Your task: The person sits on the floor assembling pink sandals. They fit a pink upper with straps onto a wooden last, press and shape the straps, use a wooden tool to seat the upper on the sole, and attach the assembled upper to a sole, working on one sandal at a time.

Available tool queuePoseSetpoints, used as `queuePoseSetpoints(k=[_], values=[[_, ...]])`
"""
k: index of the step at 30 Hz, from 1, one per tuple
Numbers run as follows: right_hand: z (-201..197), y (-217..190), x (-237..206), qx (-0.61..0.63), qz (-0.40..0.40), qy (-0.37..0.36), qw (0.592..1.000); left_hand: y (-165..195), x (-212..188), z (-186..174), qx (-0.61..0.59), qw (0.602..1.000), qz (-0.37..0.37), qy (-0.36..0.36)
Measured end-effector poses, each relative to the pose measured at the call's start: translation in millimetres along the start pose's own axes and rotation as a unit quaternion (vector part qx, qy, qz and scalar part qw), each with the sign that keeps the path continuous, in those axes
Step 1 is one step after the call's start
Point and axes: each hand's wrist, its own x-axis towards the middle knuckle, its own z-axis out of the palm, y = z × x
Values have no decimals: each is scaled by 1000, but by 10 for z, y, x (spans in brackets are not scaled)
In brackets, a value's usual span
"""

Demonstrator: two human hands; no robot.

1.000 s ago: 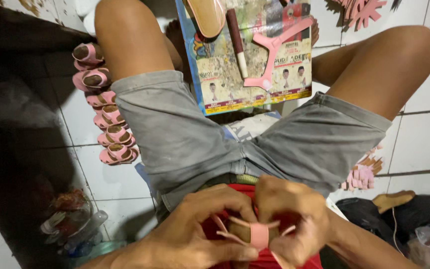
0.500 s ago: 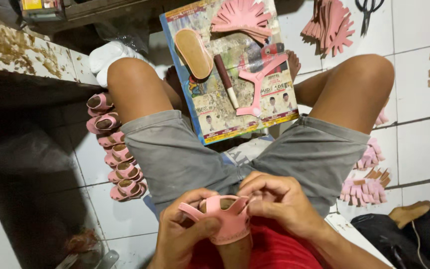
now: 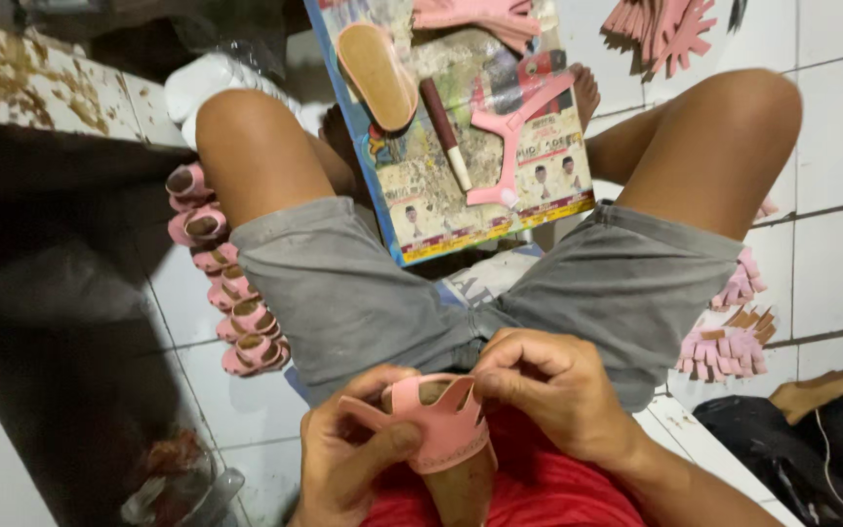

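While both hands are working close to the body, the left hand (image 3: 348, 468) is pinching the near edge of a pink sandal upper (image 3: 436, 425), thumb pressed on its smooth, stitched band. The right hand (image 3: 553, 390) is gripping the upper's far notched edge with curled fingers. This soft upper is sitting over a tan sole form (image 3: 462, 488), just above a red shirt (image 3: 529, 488). Grey fabric shorts (image 3: 363, 293) are covering both thighs. Farther left, a row of finished pink sandals (image 3: 226, 283) is lying on white tiles. Beyond the knees, a glossy rectangular printed board (image 3: 451, 185), blue-edged with a yellow strip, is carrying an oval tan sole (image 3: 378, 73), a dark brush (image 3: 446, 132) and a pink Y-shaped strap (image 3: 514, 137).
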Motion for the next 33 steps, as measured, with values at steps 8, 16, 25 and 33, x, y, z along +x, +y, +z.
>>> queuePoseSetpoints(k=[8, 16, 25, 33], values=[[32, -39, -30, -31, -58, -122, 990, -33, 34, 13, 27, 999, 26, -29], [168, 61, 282, 435, 112, -380, 809, 137, 14, 27, 198, 954, 165, -155], [-77, -252, 220, 215, 114, -192, 951, 431, 110, 328, 222, 971, 47, -77], [-344, -566, -116, -126, -112, -85, 982, 403, 134, 370, 36, 992, -39, -114]])
